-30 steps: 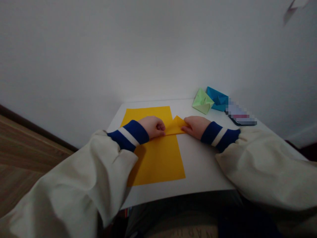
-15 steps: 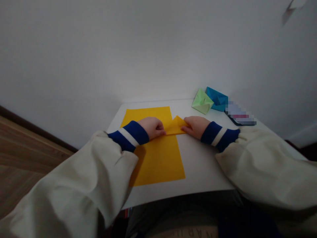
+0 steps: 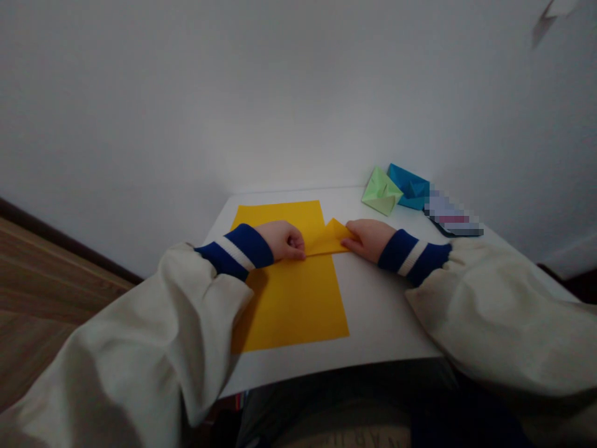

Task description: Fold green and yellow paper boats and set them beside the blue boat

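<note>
A yellow sheet of paper [image 3: 291, 292] lies on a small white table [image 3: 387, 311]. A folded flap of yellow paper [image 3: 329, 238] lies across the sheet's right edge. My left hand [image 3: 282, 241] is curled into a loose fist, its fingertips pressing the crease at the flap's left end. My right hand [image 3: 370, 238] lies on the table with fingers together, pinning the flap's right corner. Both arms wear cream sleeves with blue and white cuffs.
A light green folded paper figure [image 3: 381, 191] and a blue folded paper boat [image 3: 410, 186] sit at the table's far right corner. A dark phone-like object [image 3: 452, 218], blurred out, lies beside them. A white wall rises behind; wooden floor shows at left.
My left hand has slid a little to the left along the crease. The right hand and the flap stay where they were.
</note>
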Tool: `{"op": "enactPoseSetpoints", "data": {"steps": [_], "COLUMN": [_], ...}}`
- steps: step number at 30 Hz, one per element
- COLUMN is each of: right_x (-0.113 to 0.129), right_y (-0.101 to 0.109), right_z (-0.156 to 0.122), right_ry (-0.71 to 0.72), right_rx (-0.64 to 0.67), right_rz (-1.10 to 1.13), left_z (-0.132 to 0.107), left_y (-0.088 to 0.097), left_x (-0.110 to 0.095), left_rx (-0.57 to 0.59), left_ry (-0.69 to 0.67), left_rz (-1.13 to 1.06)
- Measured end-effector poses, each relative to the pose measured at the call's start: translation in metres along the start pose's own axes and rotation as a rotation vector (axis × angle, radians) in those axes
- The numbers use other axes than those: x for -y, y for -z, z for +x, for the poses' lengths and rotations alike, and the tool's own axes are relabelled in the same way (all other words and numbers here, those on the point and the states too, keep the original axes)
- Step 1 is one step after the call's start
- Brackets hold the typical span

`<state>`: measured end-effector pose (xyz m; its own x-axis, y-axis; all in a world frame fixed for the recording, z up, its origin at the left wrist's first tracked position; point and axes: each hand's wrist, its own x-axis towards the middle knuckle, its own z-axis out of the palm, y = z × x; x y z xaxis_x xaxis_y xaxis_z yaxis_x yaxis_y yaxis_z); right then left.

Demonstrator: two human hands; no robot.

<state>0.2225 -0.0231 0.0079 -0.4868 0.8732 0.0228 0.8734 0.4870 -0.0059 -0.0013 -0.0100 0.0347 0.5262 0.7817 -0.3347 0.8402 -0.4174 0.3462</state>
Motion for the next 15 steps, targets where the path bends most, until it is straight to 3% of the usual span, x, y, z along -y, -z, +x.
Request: {"op": "enactPoseSetpoints", "data": {"steps": [15], "right_x": [0.0013], "right_y": [0.0005], "right_z": [0.0017], "right_ry": [-0.005], "right_rx": [-0.007], "right_rz": [-0.001], "left_z": [-0.0009], "left_y": [-0.0013], "left_x": [-0.0025], "left_rx": [-0.065], "left_ry": [-0.019], "left_rz": [0.131]}}
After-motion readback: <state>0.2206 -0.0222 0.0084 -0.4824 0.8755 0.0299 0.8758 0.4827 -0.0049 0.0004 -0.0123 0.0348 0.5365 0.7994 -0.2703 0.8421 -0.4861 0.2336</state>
